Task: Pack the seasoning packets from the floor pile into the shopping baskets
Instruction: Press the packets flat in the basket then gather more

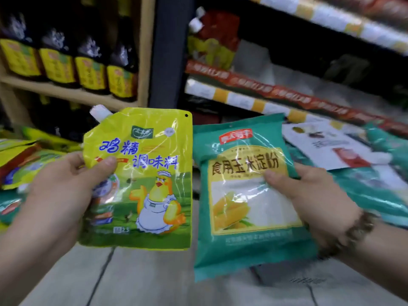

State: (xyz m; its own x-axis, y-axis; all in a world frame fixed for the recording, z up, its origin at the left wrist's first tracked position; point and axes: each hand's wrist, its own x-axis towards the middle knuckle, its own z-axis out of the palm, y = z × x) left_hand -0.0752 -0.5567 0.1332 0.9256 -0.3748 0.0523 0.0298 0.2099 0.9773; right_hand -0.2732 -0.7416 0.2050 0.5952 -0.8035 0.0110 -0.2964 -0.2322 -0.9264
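A yellow spouted pouch [141,180] printed with a cartoon chicken is gripped by the left hand [64,186] at centre left of the frame, thumb pressed on its front. Just beside it, at centre right, a green packet [249,195] showing corn is pinched by the right hand [309,191]. More packets [375,173] are seen piled at both edges, and dark bottles [88,62] are shelved at upper left.

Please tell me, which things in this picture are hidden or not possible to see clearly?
1. Shopping baskets: none shows in the head view.
2. Fingers of the left hand and right hand: mostly hidden behind the yellow pouch and the green packet; thumbs show in front.
3. Floor pile: print blurred by motion, cut off by the frame edges.
4. Shelf bottles: labels too blurred to read.
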